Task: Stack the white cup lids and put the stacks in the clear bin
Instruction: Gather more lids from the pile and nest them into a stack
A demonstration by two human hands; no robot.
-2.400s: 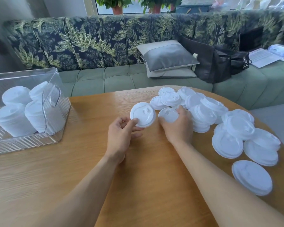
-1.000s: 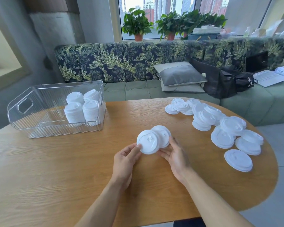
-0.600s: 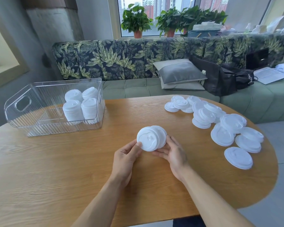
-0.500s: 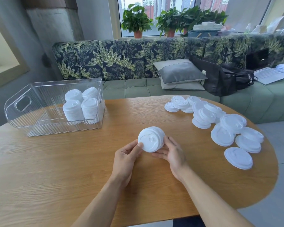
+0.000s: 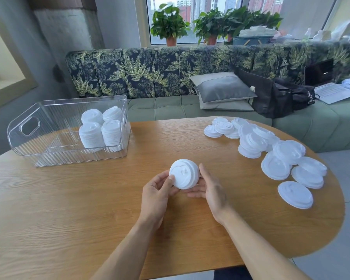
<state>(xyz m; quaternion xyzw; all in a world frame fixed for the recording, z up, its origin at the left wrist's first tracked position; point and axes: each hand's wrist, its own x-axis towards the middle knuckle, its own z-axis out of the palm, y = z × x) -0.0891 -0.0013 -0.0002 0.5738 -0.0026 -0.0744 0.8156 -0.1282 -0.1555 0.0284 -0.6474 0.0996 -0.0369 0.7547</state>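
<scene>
Separate a second ago, the lids (image 5: 183, 176) now nest, left hand (image 5: 157, 191) and right hand (image 5: 211, 188) fingers (image 5: 202, 172) clasping the rim. Probably light, flimsy; hold by edges.

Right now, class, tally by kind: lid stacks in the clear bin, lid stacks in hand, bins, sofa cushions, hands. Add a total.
binned lid stacks: 4
held lid stack: 1
clear bin: 1
cushions: 2
left hand, right hand: 2
Total: 10

wooden table (image 5: 69, 209) | leaf-print sofa (image 5: 150, 73) | grey cushion (image 5: 224, 88) | black bag (image 5: 275, 100)
</scene>
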